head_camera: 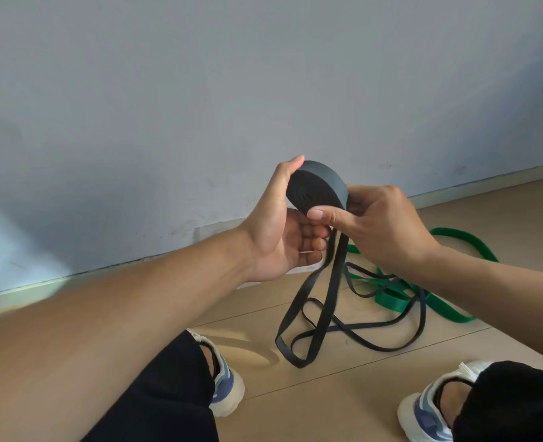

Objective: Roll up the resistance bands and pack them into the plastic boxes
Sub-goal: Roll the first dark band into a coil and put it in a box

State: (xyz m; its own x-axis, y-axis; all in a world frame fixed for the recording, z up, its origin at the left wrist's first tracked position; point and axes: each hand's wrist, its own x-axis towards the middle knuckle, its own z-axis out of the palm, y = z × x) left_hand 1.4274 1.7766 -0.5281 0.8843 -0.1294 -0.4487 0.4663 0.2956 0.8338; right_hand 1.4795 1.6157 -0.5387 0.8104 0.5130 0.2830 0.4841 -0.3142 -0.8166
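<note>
A black resistance band is partly wound into a thick roll [315,189], held up in front of the wall. My left hand [276,224] grips the roll from the left, thumb over its top and fingers curled beneath. My right hand [382,221] pinches the band where it leaves the roll. The loose tail [324,301] hangs down and loops onto the wooden floor. A green resistance band [401,298] lies tangled on the floor behind and to the right, partly hidden by my right arm. No plastic box is in view.
A grey wall [200,90] with a pale skirting board runs close ahead. My two legs in black trousers and white-and-blue shoes [225,378] [429,406] rest on the floor at the bottom, either side of the loose band.
</note>
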